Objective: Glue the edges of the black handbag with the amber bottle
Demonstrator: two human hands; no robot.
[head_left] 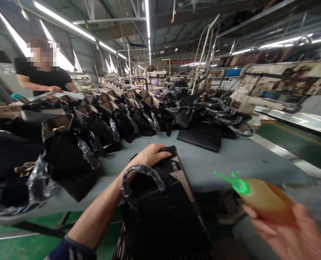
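A black handbag (163, 216) stands close in front of me, against the table's near edge. Its looped handle (142, 169) is wrapped in clear plastic, and my forearm passes behind it. My left hand (151, 156) grips the bag's far upper side, thumb over the dark edge; some fingertips are hidden. Beige lining shows along the bag's right side. Off to the right, my right hand (287, 231) is wrapped round a squeeze bottle (268, 200) of amber liquid. The bottle is tilted, its thin green nozzle pointing left toward the bag, apart from it.
Rows of black handbags (68, 159) with beige linings fill the table's left side. A flat black piece (199, 139) lies before a heap of plastic-wrapped handles (217, 112). The grey tabletop (230, 155) runs right. Across the table stands a person (45, 79); machines stand at right.
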